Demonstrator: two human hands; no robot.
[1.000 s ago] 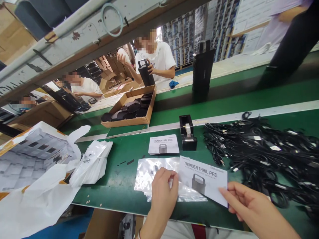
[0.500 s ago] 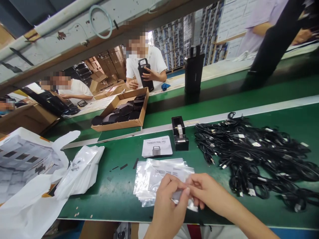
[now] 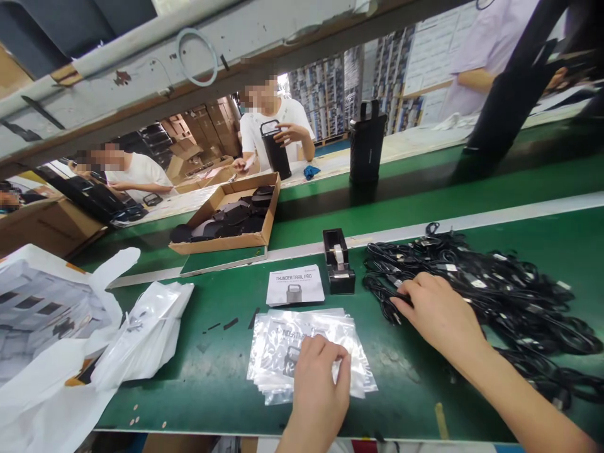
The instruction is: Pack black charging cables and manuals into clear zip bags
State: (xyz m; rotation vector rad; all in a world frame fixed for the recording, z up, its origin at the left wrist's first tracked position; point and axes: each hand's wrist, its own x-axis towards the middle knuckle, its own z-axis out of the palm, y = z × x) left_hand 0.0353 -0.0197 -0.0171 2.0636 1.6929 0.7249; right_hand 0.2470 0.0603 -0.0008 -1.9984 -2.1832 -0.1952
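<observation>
My left hand (image 3: pixel 321 377) rests on a stack of clear plastic bags (image 3: pixel 268 358) near the table's front edge, its fingers curled with the thumb close to them, pinching the top bag. Through that bag shows a printed sheet with a picture of a handled speaker. To the right, my right hand (image 3: pixel 438 314) is closed on a black USB cable (image 3: pixel 389 302) at the near left end of a large heap of coiled cables (image 3: pixel 514 283). Its fingertips are partly hidden by the hand itself.
Behind the bags lie a pile of printed manuals (image 3: pixel 295 286) and a black tape dispenser (image 3: pixel 338 264). A cardboard tray of black parts (image 3: pixel 271 220) stands farther back. White bags (image 3: pixel 151 333) lie left. A black speaker (image 3: pixel 367 145) stands across; people work beyond.
My right hand has left the bag and moved right onto the cable heap, closing on a cable. My left hand stays at the bags, now palm down over them.
</observation>
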